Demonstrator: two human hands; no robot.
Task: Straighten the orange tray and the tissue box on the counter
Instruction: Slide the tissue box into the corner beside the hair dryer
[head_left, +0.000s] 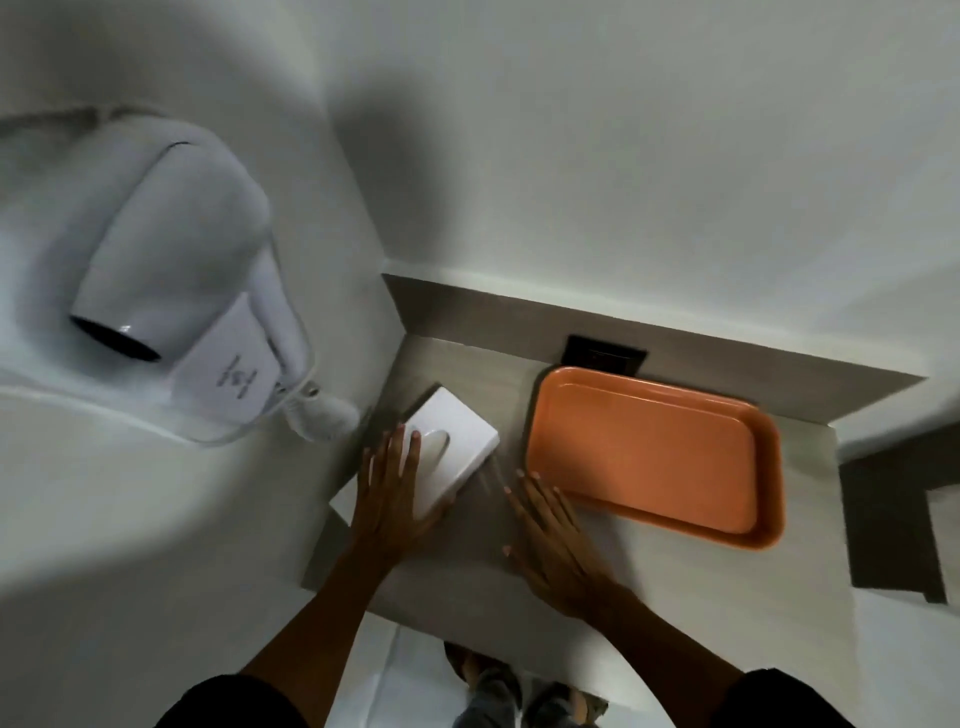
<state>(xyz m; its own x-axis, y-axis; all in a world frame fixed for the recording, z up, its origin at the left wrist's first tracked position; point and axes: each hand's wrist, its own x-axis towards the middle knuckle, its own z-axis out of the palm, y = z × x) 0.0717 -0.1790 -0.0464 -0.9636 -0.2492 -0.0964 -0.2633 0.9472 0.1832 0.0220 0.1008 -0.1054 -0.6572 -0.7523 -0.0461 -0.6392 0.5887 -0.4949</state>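
Observation:
A white tissue box (460, 441) lies on the grey counter (649, 577), turned at an angle to the wall, with an oval slot on top. My left hand (390, 499) grips its near left end, fingers over the top and thumb under the near corner. The empty orange tray (654, 454) sits to the right, close to the back wall and slightly skewed. My right hand (550, 540) rests flat on the counter with fingers spread, fingertips just touching the tray's near left corner.
A white hair dryer (166, 260) hangs in a clear wall holder on the left wall, its cord base near the box. A black socket (605, 356) sits in the backsplash behind the tray. The counter's front edge runs below my wrists.

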